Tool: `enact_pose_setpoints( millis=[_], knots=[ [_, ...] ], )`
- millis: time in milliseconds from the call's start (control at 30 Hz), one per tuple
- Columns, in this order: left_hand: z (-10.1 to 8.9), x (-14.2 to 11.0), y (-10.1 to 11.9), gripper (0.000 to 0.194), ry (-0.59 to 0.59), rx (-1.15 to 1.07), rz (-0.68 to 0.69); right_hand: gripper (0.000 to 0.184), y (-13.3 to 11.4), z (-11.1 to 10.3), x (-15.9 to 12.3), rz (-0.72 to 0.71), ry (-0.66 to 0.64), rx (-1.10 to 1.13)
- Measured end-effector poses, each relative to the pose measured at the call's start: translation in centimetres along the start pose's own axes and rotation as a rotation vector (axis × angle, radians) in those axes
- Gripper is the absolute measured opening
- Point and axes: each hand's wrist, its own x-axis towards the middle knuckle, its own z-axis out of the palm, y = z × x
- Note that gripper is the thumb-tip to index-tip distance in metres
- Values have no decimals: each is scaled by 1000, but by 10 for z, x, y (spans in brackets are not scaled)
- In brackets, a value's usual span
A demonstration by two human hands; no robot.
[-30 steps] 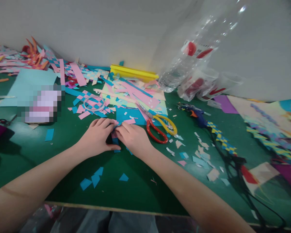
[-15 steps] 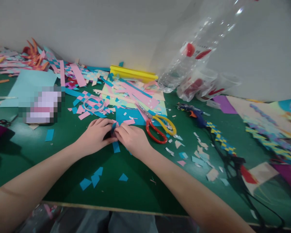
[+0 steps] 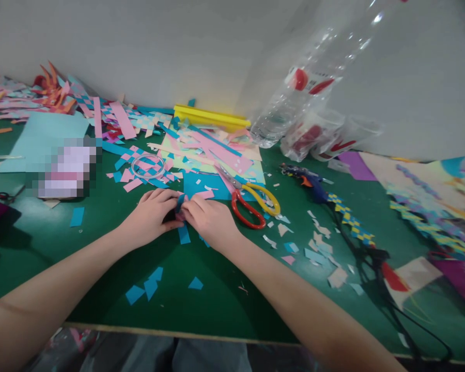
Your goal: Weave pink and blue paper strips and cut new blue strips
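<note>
Left hand point(image 3: 151, 217) and right hand point(image 3: 211, 221) meet fingertip to fingertip on the green counter point(image 3: 201, 305), both pinching a small blue and pink paper strip piece point(image 3: 182, 204); its weave is apparently hidden by the fingers. Red-and-yellow scissors point(image 3: 251, 204) lie just right of the right hand. Blue paper scraps point(image 3: 149, 287) lie nearer the counter edge.

Scissors point(image 3: 251, 204) just right of the hands, glue gun point(image 3: 312, 183) farther right, bottles point(image 3: 313, 108) behind, perhaps against the wall.
</note>
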Motion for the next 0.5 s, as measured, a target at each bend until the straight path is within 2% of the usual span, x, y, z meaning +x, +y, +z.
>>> enact_pose_setpoints(
  millis=[167,267,333,400,433,500],
  knots=[
    [-2,0,2,27,-1,-10,-1,25,3,-6,-3,-10,106,36],
    [-3,0,3,31,-16,-27,-20,18,19,-10,-9,-2,213,44],
    [-4,0,3,34,-35,-33,-29,18,35,-11,-12,54,277,26],
    [-5,0,3,35,-50,-39,-31,29,51,-11,-15,120,287,25],
    [-5,0,2,35,-54,-42,-32,35,58,-11,-16,154,251,18],
    [-6,0,2,36,-56,-42,-33,33,68,-10,-17,216,208,12]
  ],
)
